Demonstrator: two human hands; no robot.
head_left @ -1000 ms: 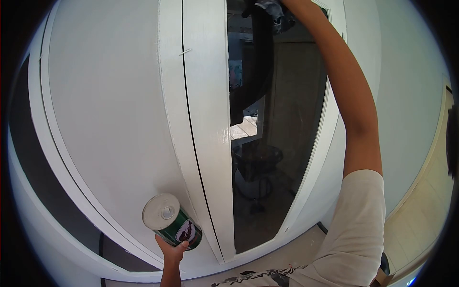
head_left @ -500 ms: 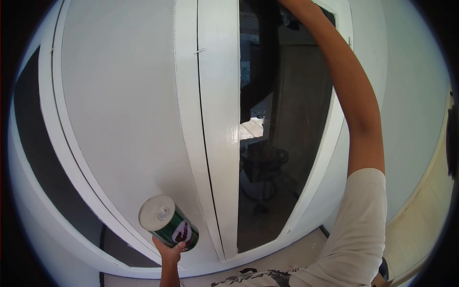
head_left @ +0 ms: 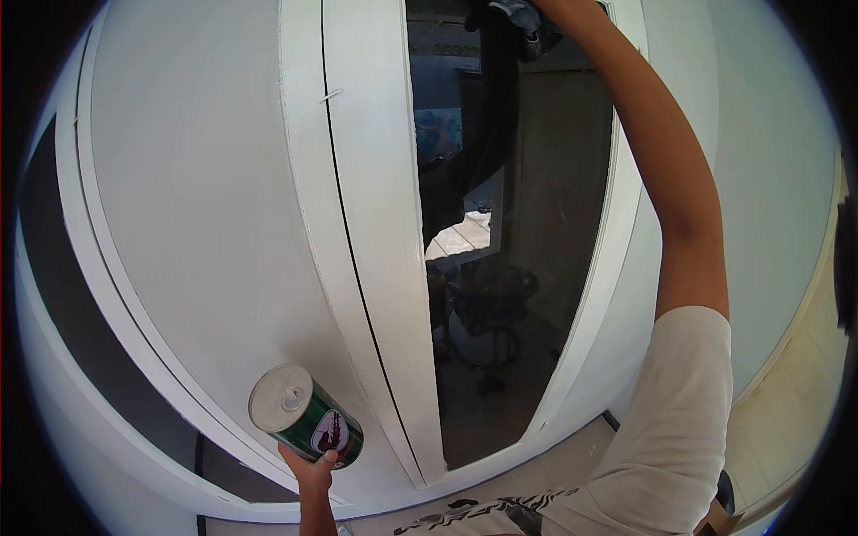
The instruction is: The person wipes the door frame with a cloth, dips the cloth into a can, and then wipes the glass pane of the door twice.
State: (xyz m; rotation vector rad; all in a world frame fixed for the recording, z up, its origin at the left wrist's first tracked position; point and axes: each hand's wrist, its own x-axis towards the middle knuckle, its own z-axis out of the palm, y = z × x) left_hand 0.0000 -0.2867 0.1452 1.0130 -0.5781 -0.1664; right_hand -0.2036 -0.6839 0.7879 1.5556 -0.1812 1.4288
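Note:
My left hand (head_left: 312, 467) is wrapped round the lower part of a green can (head_left: 307, 417). The can tilts, its pale round top with a small central fitting facing up towards me; a pale label with a dark picture is on its side. Above and to the right, my right arm reaches up across a dark glass pane (head_left: 563, 205). My right hand (head_left: 547, 5) is mostly cut off at the top edge, its fingers hidden. A crumpled grey and black cloth (head_left: 536, 36) shows right at it, against the glass.
White frame boards (head_left: 380, 223) border the pane on its left, beside a plain white panel (head_left: 206, 179). Another dark pane (head_left: 67, 241) stands at far left. Tiled floor (head_left: 778, 447) shows at lower right. The glass reflects an arm and a room.
The view has swung slightly, so the door frame and glass sit further left. More of the cloth shows at the top. My left hand still holds the can.

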